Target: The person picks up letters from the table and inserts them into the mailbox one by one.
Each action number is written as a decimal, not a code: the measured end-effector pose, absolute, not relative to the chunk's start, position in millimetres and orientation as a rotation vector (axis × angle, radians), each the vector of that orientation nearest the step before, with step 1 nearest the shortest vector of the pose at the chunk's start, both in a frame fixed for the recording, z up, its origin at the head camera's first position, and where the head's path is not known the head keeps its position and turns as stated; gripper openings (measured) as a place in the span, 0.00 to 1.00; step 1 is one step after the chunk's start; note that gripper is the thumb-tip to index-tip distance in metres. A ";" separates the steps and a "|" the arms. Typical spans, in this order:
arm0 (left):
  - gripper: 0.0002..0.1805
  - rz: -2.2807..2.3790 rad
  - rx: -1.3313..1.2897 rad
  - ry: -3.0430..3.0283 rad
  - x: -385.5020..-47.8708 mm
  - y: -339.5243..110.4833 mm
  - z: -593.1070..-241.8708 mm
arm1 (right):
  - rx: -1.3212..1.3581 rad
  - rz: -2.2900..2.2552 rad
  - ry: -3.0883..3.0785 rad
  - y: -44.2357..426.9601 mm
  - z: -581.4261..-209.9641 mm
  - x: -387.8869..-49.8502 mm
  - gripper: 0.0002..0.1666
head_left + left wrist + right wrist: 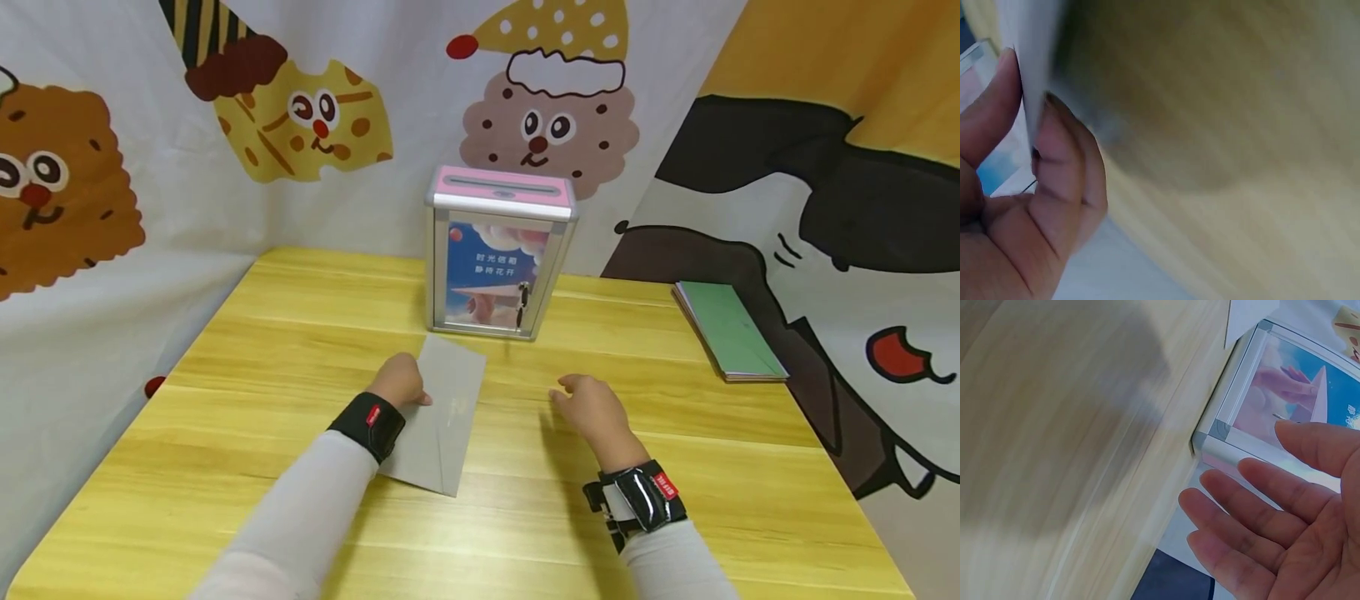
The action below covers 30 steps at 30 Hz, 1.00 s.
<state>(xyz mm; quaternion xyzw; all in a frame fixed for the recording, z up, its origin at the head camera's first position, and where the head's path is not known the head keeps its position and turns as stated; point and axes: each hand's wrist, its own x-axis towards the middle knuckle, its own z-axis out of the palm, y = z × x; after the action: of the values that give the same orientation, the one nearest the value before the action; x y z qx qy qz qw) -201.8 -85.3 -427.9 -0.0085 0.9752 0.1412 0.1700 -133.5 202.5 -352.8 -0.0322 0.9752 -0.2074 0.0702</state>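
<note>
A pale grey envelope (457, 408) is tilted above the table in front of the letter box. My left hand (397, 383) pinches it by its left side; in the left wrist view the thumb (997, 106) lies on one face and curled fingers (1063, 169) on the other. To the right, my right hand (596, 412) hovers over the wood, its relaxed fingers (1247, 519) spread and holding nothing. The letter box (495, 254) has a pink slotted top, a silver frame, a printed front panel and keys hanging in its lock.
A stack of envelopes (731, 329), green on top, lies at the table's right edge. The yellow wooden table (315, 300) backs onto a cartoon-printed curtain (420, 125), which also hangs along both sides.
</note>
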 end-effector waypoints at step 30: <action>0.10 1.360 0.476 2.743 -144.7 -39.6 -278.7 | -0.548 -1.231 2.676 208.7 -312.5 -135.3 0.24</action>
<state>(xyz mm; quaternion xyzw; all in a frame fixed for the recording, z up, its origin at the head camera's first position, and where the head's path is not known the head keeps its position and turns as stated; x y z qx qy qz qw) -144.7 -39.6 -278.7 0.1535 0.8851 0.4387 0.0214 -135.3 208.7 -312.5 -0.1825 0.8908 -0.4098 0.0725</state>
